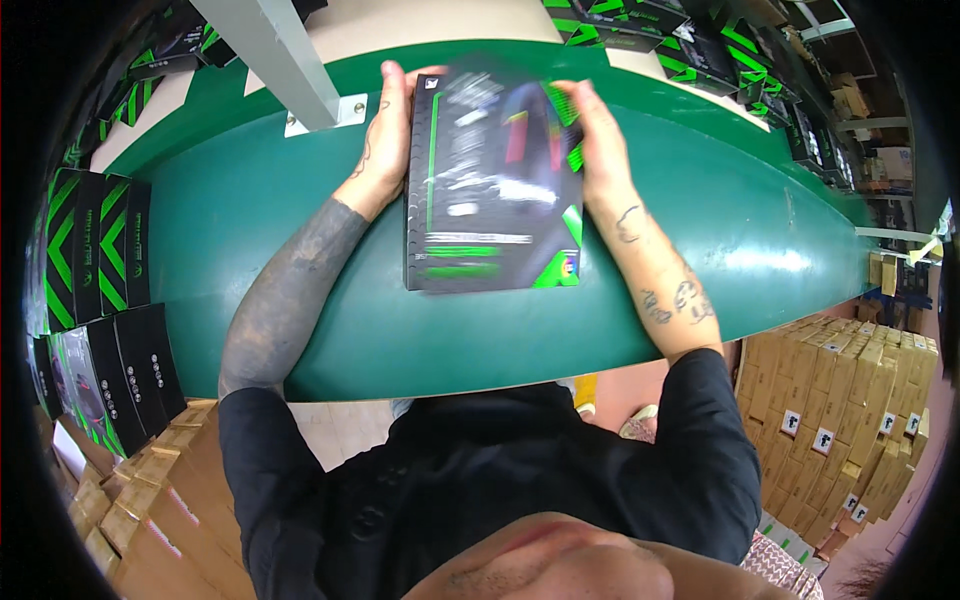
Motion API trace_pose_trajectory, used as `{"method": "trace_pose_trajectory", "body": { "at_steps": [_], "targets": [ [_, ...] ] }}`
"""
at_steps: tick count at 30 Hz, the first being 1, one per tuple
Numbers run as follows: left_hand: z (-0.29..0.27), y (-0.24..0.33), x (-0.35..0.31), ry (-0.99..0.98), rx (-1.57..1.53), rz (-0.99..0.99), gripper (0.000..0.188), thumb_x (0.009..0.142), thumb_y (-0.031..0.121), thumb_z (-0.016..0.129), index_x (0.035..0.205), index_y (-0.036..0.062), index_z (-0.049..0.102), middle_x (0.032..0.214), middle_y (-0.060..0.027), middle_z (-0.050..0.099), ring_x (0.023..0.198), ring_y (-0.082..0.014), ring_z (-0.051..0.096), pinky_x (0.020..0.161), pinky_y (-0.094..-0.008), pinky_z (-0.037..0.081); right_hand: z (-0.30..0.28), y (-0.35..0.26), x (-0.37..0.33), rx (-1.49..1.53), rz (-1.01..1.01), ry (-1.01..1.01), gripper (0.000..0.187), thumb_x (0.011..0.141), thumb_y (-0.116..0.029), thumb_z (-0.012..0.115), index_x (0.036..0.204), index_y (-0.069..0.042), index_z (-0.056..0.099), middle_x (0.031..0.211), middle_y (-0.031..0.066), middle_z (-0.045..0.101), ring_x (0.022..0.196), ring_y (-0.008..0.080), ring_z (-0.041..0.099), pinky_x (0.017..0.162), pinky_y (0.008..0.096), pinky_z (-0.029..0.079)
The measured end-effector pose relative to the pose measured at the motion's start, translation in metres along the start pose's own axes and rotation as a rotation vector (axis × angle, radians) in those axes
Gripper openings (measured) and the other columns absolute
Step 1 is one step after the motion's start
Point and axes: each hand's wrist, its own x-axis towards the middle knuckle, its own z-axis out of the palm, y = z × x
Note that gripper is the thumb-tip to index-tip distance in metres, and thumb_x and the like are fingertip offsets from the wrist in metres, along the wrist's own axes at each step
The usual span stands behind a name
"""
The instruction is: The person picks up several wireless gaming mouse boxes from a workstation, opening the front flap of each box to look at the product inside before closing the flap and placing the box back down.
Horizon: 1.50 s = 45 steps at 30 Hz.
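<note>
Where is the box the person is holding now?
In the head view, the black box is at upper centre, between the left hand and right hand, over the green table, right of the grey post.

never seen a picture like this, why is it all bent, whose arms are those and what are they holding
No machine here: the grip is just a person's two bare hands. The single picture comes from a wide fisheye camera worn on that person's head, looking down, so straight edges curve near the rim. Picture left is the person's left.

The left hand and right hand hold a black and green box by its sides; its front is blurred. Beneath is a green table, with a metal post fixed to it. Black boxes stand at the left, brown cartons at the lower right.
</note>
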Motion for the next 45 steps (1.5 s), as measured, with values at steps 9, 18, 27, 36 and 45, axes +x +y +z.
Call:
{"method": "trace_pose_trajectory", "body": {
  "at_steps": [9, 18, 27, 36, 45],
  "targets": [
    [-0.001, 0.007, 0.004, -0.158, -0.020, -0.098, 0.055, 0.093, 0.049, 0.038, 0.126, 0.0054, 0.047, 0.103, -0.0069, 0.061, 0.085, -0.0117, 0.060, 0.076, -0.0251, 0.050, -0.018, 0.011, 0.011, 0.577, -0.378, -0.550, 0.037, 0.087, -0.042, 0.055, 0.099, -0.006, 0.057, 0.100, 0.0082, 0.059, 0.103, 0.0205, 0.051, 0.093, 0.0359, 0.040],
    [-0.010, 0.016, 0.001, -0.316, -0.147, -0.142, 0.071, 0.089, 0.064, 0.025, 0.123, 0.0058, 0.047, 0.108, -0.0079, 0.058, 0.094, -0.0147, 0.056, 0.084, -0.0308, 0.047, -0.021, 0.002, 0.018, 0.505, -0.556, -0.585, 0.037, 0.086, -0.041, 0.057, 0.098, -0.006, 0.056, 0.103, 0.0090, 0.059, 0.107, 0.0211, 0.050, 0.096, 0.0370, 0.038],
    [0.000, 0.012, 0.010, 0.089, -0.304, -0.107, 0.028, 0.088, 0.026, 0.057, 0.108, 0.0058, 0.055, 0.093, -0.0039, 0.062, 0.083, -0.0152, 0.061, 0.077, -0.0301, 0.051, -0.039, -0.013, 0.042, -0.231, -0.315, 0.084, 0.036, 0.077, -0.013, 0.071, 0.107, -0.001, 0.054, 0.099, 0.0062, 0.060, 0.092, 0.0130, 0.057, 0.084, 0.0249, 0.045],
    [0.015, -0.019, -0.014, -0.027, 0.025, 0.219, 0.053, 0.087, 0.018, 0.061, 0.131, 0.0027, 0.034, 0.128, -0.0124, 0.043, 0.115, -0.0198, 0.047, 0.098, -0.0318, 0.038, -0.075, -0.021, 0.076, -0.881, -0.520, 0.326, 0.039, 0.075, -0.024, 0.071, 0.105, -0.004, 0.056, 0.107, 0.0138, 0.057, 0.099, 0.0240, 0.056, 0.086, 0.0341, 0.044],
    [0.014, -0.013, -0.006, -0.198, 0.170, 0.093, 0.030, 0.091, 0.019, 0.053, 0.115, 0.0009, 0.048, 0.114, -0.0119, 0.053, 0.096, -0.0150, 0.056, 0.082, -0.0267, 0.046, -0.051, -0.028, 0.150, -1.739, -0.894, 0.136, 0.084, 0.060, -0.034, 0.079, 0.131, -0.011, 0.039, 0.132, 0.0097, 0.043, 0.124, 0.0283, 0.039, 0.104, 0.0428, 0.029]
  ]
}}
